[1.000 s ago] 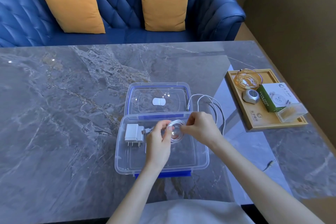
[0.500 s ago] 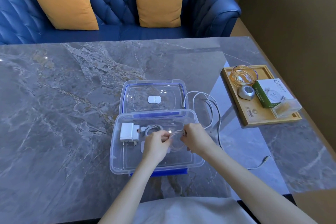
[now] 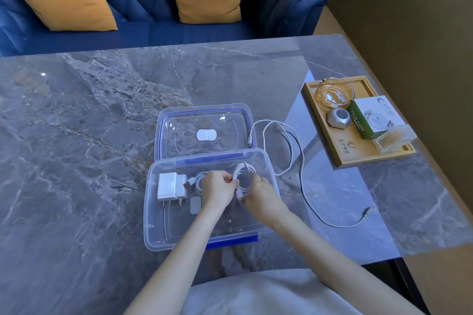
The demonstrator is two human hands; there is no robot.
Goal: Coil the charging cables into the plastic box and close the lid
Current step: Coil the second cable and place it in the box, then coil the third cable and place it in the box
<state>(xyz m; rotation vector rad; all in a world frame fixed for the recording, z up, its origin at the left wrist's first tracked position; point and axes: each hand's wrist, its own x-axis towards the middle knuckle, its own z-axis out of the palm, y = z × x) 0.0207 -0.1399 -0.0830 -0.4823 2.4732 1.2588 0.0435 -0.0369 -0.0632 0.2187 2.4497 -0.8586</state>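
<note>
Both hands over the open box (image 3: 153,212). Left hand (image 3: 220,188) grip pinches the coil (image 3: 243,174) of white cable; right hand (image 3: 261,193) fingers curl around its near-right side. Coil sits inside the box, mid-right. Charger (image 3: 169,185) lies at the box's left end, another cable (image 3: 201,179) plugged in. Lid (image 3: 204,130) lies open on the far side. Loose cable (image 3: 302,174) trails on the surface (image 3: 76,135) right of the box. Tray (image 3: 343,151) far right.
</note>
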